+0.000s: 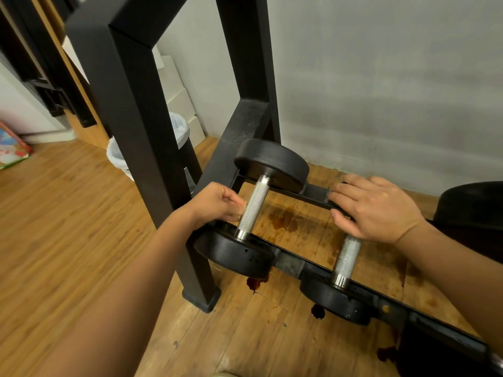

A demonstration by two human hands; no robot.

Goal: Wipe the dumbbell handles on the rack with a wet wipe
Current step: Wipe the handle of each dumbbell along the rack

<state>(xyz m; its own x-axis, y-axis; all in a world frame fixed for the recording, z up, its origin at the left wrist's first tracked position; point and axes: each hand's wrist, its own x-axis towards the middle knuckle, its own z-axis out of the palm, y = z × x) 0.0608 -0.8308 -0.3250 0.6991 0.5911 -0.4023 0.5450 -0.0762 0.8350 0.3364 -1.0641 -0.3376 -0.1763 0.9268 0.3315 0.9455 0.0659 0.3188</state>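
**Hands on two dumbbell handles, no wipe in sight**

Left hand (217, 205), at the centre of the frame, is curled into a loose fist with its knuckles against the left side of a knurled silver steel dumbbell handle (253, 208). No wet wipe shows. Whether anything is tucked inside the fist cannot be told.

Just right of centre, the right hand (378, 210) lies flat, fingers straight and close together. It covers the far end of a second knurled silver handle (347, 258), and its fingertips rest on the rear rail.

Both dumbbells have round black heads and lie across the two rails of a low black steel rack (290, 263). The rack runs from the centre down to the lower right corner. Its thick upright post fills the upper left. Part of a third black head shows at the right edge.

Below is a wooden plank floor (68, 227), marked under the rack with dark reddish-brown stains (285, 220). A white-lined bin (178, 126) stands behind the post.

Likely risks:
- Rubbing along a handle could roll a dumbbell on the rails. The right fingertips, near the first dumbbell's far head, could then be pinched.
- The rough knurling would probably snag and shred a thin wipe.
- If the fist is in fact empty, the handle gets touched but not cleaned.
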